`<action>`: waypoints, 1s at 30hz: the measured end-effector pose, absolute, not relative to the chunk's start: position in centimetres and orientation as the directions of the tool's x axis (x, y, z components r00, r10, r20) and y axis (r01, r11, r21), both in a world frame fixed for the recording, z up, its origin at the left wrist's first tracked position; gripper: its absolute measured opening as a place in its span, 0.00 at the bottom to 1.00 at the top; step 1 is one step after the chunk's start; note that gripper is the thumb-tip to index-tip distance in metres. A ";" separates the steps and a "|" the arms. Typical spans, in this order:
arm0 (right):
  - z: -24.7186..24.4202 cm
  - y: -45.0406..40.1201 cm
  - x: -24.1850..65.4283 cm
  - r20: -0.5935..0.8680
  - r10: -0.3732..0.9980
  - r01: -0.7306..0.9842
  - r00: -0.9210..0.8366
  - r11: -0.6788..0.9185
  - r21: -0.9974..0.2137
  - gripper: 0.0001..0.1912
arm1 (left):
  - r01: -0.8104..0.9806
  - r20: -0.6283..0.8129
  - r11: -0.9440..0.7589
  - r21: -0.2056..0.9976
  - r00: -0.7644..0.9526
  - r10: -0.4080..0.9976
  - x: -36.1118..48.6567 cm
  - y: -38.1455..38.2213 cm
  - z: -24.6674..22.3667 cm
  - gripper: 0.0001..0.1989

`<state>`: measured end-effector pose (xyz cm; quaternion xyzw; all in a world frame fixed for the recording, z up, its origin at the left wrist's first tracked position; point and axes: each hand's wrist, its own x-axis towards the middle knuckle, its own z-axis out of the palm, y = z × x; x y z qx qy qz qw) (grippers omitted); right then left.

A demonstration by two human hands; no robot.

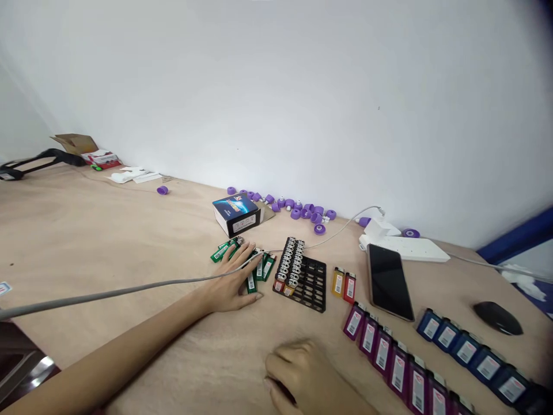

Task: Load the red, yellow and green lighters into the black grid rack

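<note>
My left hand (235, 282) lies with fingers spread over several green lighters (251, 281), left of a black grid tray (314, 282). Two columns of lighters with metal tops (292, 259) stand in the tray's left side. Near the front edge, my right hand (298, 369) rests with its fingers curled, slightly blurred; anything inside them is hidden. One yellow lighter (338, 282) and one red lighter (349, 287) lie right of the tray. A row of purple lighters (382, 353) and a row of blue lighters (467, 350) run toward the lower right.
Behind the hands are a dark blue box (236, 214) and scattered purple caps (306, 212). A phone (390, 281), white power strip (415, 249) and black mouse (497, 317) lie at the right. A grey cable (142, 286) crosses above the left forearm.
</note>
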<state>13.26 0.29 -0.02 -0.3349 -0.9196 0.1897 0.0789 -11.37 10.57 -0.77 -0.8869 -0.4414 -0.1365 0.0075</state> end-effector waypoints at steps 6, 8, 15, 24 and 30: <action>-0.1 0.5 13.2 0.023 0.643 0.579 -0.766 0.704 -0.412 0.03 | 0.741 0.162 -0.654 0.148 0.635 0.756 -11.2 11.5 -0.3 0.43; -0.2 0.5 13.2 0.026 0.641 0.576 -0.767 0.706 -0.412 0.02 | 0.731 0.168 -0.662 0.164 0.641 0.749 -11.3 11.4 -0.3 0.41; -0.4 0.5 13.1 0.026 0.627 0.561 -0.778 0.714 -0.418 0.01 | 0.719 0.158 -0.667 0.195 0.648 0.745 -11.9 9.2 -0.2 0.39; 0.1 0.2 13.3 0.060 0.648 0.555 -0.760 0.694 -0.458 0.05 | 0.703 0.142 -0.681 0.203 0.667 0.731 -12.2 4.4 0.3 0.36; 0.1 0.5 12.9 0.131 0.748 0.586 -0.651 0.605 -0.539 0.07 | 0.705 0.112 -0.672 0.225 0.667 0.737 -10.3 0.9 0.6 0.40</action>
